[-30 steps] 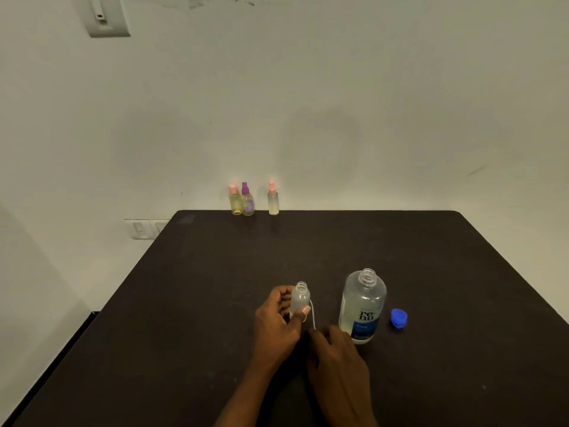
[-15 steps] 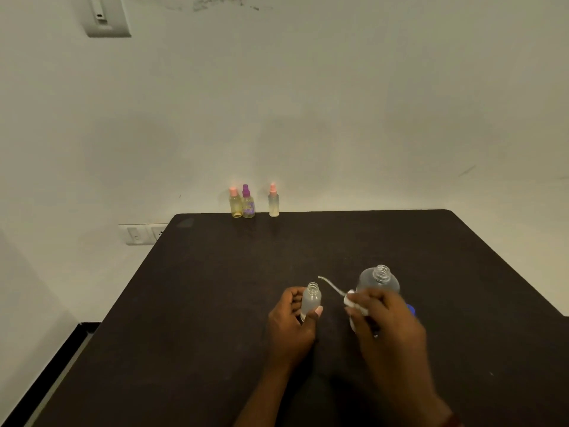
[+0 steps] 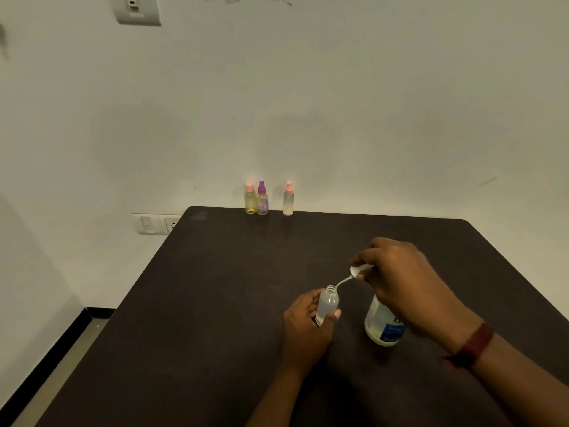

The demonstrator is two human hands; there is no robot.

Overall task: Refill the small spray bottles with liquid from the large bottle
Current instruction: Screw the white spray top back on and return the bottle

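Note:
My left hand grips a small clear spray bottle upright on the dark table, its neck uncapped. Above and to the right, my right hand pinches the white spray head; its thin dip tube curves down, and the tip is at the bottle's mouth. The large clear bottle with a blue label stands behind my right hand, its top hidden by that hand. The blue cap is out of sight.
Three small spray bottles stand at the table's far edge by the wall: a pink-topped one, a purple-topped one and another pink-topped one. The table's left edge drops to the floor. Wall sockets sit left.
My right hand has lifted the spray head up and over the large bottle, swinging the tube's tip to the small bottle's mouth. The camera view has shifted left.

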